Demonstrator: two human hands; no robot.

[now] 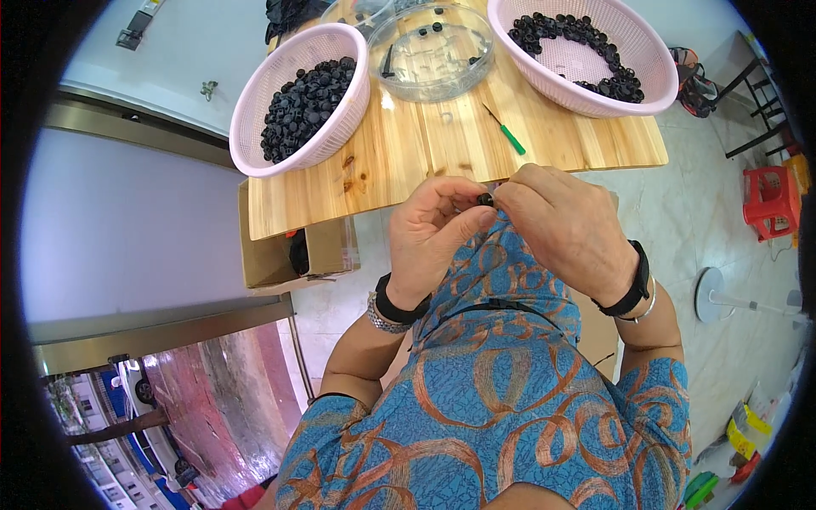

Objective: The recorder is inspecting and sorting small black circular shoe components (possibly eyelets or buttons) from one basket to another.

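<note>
Just off the near edge of the wooden table, my left hand [432,238] pinches a small black round plastic part [484,200] between thumb and forefinger. My right hand [565,229] is closed right beside it, fingertips against the part's right side. Whatever the right fingers pinch is hidden behind them. Beyond my hands, a thin tool with a green handle [512,140] lies on the table, its narrow shaft pointing away to the left.
A pink basket [240,140] heaped with black parts stands on the table [408,170] at left. Another pink basket [659,76] with similar parts sits at far right. Between them is a clear round tray [433,92] holding a few pieces. A cardboard box [331,246] stands below the table's left side.
</note>
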